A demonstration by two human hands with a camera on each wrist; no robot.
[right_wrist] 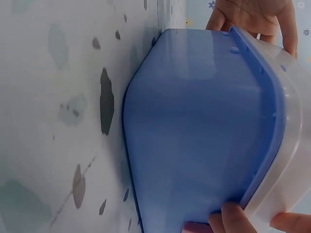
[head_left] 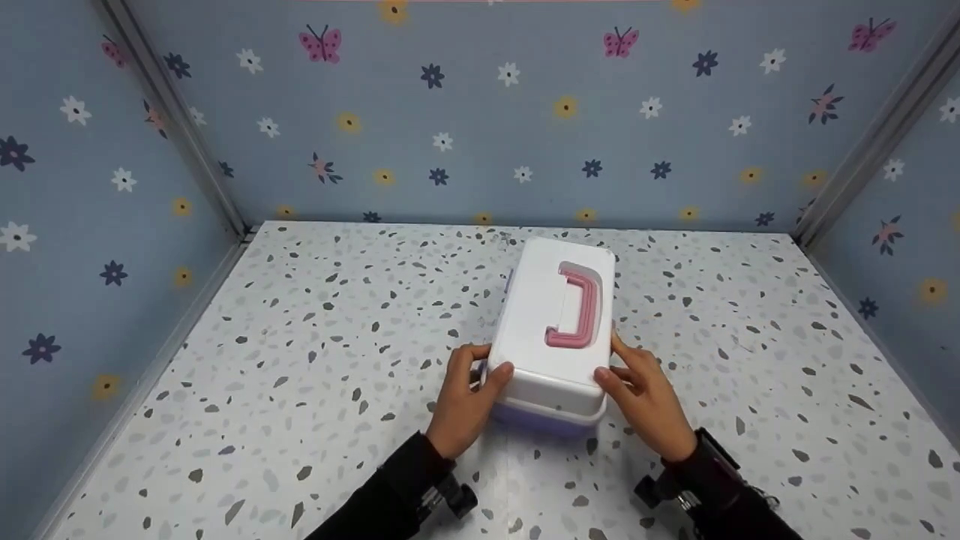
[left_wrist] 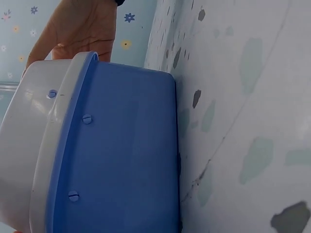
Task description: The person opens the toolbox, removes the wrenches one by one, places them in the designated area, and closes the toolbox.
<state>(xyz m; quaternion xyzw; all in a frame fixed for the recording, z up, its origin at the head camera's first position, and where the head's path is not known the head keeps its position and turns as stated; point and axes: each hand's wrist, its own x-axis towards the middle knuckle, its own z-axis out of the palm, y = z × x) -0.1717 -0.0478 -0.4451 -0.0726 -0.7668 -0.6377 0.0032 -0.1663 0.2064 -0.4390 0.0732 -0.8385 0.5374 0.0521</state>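
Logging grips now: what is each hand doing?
Left hand: grips the box at its near-left corner.
Right hand: grips the box's near-right corner.

I find no writing, label, brand mark or number to read in any of my three views. The white plastic lid of the box with the pink handle is blank, its blue plastic base carries only small round studs, and the blue wallpaper bears printed flowers and butterflies, no letters.
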